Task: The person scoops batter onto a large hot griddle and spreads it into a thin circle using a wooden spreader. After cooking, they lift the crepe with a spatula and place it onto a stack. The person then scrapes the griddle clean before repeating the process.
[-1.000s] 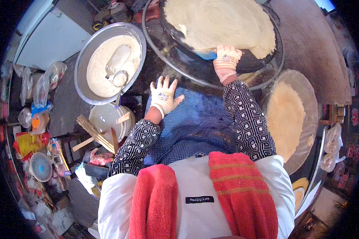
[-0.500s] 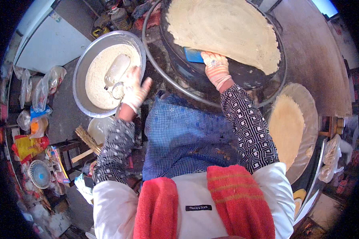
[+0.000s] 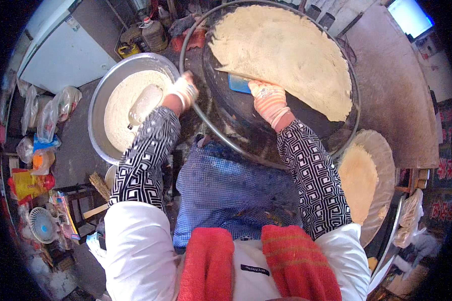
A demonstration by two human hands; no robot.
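A large thin pancake (image 3: 286,55) covers the far part of a round black griddle (image 3: 296,108); its near edge runs nearly straight, slanting down to the right. My right hand (image 3: 269,100), in a striped glove, is closed around a blue scraper (image 3: 239,84), which meets the pancake's near edge. My gloved left hand (image 3: 184,92) is between the griddle's metal hoop (image 3: 206,119) and a big metal basin (image 3: 96,118). Motion smears its fingers. Pale batter or flour (image 3: 119,108) fills the basin, with a clear scoop (image 3: 145,104) lying in it. My left sleeve covers part of the basin.
A shallow round tray (image 3: 384,173) with a pale flatbread (image 3: 357,178) stands at the right, beside a brown board (image 3: 386,85). Behind the basin are a plastic jug (image 3: 154,35) and a white cabinet (image 3: 70,55). Left lie plastic bags (image 3: 47,118) and a small fan (image 3: 42,224).
My left hand has moved from over the basin rightward and away from me, toward the hoop. My right hand keeps hold of the scraper at the pancake's edge. The whole view has shifted slightly.
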